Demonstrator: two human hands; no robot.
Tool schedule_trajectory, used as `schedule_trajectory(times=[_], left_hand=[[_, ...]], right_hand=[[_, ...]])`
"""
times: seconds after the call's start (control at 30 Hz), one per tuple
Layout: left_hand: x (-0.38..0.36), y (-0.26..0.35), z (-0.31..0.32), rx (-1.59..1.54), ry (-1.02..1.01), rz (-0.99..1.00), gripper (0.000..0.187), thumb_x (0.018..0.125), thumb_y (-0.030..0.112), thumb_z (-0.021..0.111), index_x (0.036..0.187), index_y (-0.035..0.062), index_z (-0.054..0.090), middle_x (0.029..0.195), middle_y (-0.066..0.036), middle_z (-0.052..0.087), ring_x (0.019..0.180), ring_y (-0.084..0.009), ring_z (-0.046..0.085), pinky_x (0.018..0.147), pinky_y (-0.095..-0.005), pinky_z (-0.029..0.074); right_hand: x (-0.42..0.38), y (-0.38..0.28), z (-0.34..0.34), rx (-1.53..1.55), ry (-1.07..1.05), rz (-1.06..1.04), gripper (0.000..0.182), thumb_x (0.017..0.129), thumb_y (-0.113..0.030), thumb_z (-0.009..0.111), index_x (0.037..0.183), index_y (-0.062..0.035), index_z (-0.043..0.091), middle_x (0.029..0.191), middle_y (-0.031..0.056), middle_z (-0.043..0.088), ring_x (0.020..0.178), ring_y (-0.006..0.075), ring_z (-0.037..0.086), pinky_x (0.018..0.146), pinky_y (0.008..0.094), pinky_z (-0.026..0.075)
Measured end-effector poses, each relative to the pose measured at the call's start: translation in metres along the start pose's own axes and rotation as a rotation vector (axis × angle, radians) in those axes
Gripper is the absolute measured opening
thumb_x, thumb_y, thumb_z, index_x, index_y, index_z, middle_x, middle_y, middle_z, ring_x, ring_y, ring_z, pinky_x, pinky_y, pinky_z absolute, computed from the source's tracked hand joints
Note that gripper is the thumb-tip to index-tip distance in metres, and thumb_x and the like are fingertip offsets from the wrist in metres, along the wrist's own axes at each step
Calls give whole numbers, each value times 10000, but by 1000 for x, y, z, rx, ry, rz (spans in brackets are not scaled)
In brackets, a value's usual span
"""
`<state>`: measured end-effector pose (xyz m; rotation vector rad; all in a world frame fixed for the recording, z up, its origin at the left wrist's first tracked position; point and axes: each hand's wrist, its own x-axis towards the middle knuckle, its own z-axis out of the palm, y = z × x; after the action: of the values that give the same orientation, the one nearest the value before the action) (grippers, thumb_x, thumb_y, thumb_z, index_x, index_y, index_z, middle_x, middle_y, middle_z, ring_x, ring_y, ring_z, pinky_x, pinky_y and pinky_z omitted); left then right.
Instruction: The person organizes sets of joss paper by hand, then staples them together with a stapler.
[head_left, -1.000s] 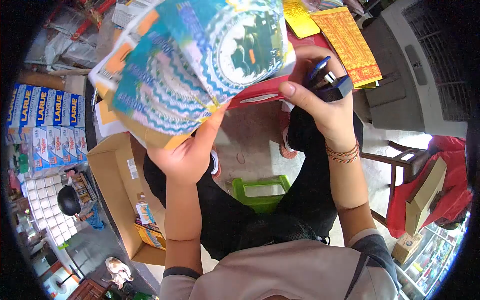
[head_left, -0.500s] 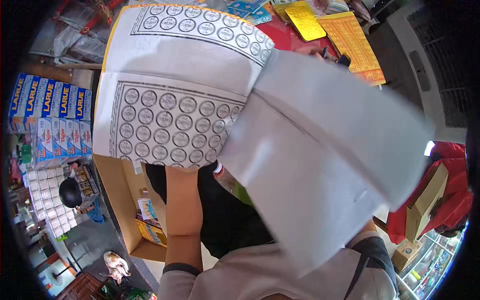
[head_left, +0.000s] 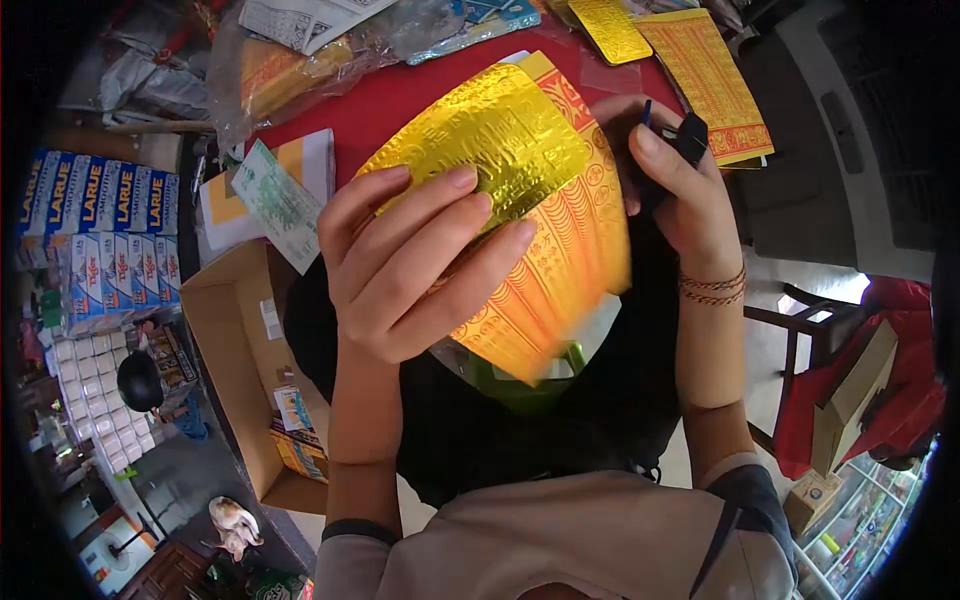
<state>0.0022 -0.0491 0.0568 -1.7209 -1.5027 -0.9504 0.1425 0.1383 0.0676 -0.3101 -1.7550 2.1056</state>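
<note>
My left hand [head_left: 410,265] is closed on a stack of orange-and-yellow printed paper sheets [head_left: 560,265], fingers across the front. A shiny embossed gold foil sheet [head_left: 500,135] lies on top of the stack under my fingertips. The stack is bent, its lower edge blurred by motion. At its right side, my right hand [head_left: 690,195] grips a small black tool [head_left: 688,138] with a dark blue part, looking like a stapler. My right fingers are partly hidden behind the paper.
A red-covered table [head_left: 345,98] holds more orange sheets [head_left: 705,85], a gold foil sheet [head_left: 610,28], plastic-wrapped packs [head_left: 290,85] and a green banknote-like paper [head_left: 280,205]. An open cardboard box [head_left: 225,330] stands at the left. On the floor lies a cat [head_left: 235,527].
The white sheets printed with circles, spread wide over both hands, have swung over and away. Now the orange sides and gold foil face me, and both hands show.
</note>
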Motion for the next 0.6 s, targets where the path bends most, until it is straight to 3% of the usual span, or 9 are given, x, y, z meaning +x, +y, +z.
schedule_trajectory(times=[0.03,0.13,0.33,0.4,0.47,0.5,0.53,0.6], left_hand=[[-4,-2,1,-39,17,0,235,730,100,715,946,176,658,993,8,625,934,-179,649,845,-370,479],[-4,2,1,-145,46,-49,239,749,66,688,956,144,598,1005,-12,617,944,-200,643,825,-376,497],[0,9,-6,-80,-19,-6,215,759,26,649,928,132,567,999,-24,585,959,-205,625,783,-363,520],[0,9,-9,-92,-75,23,172,824,93,616,972,100,529,1019,-93,568,945,-264,601,808,-434,517],[1,8,-15,-53,-157,58,171,834,115,614,979,123,525,1024,-81,561,952,-258,593,813,-426,513],[2,7,-18,-41,-197,71,166,842,128,610,982,136,522,1026,-75,557,959,-254,585,817,-425,508],[2,6,-21,-29,-236,84,161,851,141,606,986,149,519,1028,-68,554,965,-250,578,822,-425,503],[1,-6,-15,203,-60,305,132,871,175,596,973,153,514,1015,-67,554,973,-237,558,839,-438,487]], right_hand=[[-2,2,0,3,3,4,318,871,-281,645,1041,-13,632,735,-26,577,600,31,513,568,178,400],[-9,1,7,-104,96,-22,338,824,-303,705,1011,-29,641,703,-37,551,592,29,493,540,175,386],[-15,-6,11,-161,144,-5,381,758,-329,763,978,-44,640,705,-39,581,591,25,512,507,175,380],[-16,-9,9,-120,138,16,383,743,-298,781,986,-40,637,748,-27,610,620,29,537,529,179,409],[-16,-11,11,-261,123,93,669,680,-344,778,1129,97,551,879,64,644,671,68,574,591,180,432],[-14,-8,10,-248,117,85,684,659,-302,804,1148,100,543,976,97,650,825,114,614,739,233,480],[-14,-7,9,-248,117,91,684,659,-302,804,1148,100,543,976,97,650,825,114,614,739,233,480],[-15,-6,9,-282,136,94,683,655,-265,813,1164,97,538,1031,111,642,925,148,606,837,276,467]])
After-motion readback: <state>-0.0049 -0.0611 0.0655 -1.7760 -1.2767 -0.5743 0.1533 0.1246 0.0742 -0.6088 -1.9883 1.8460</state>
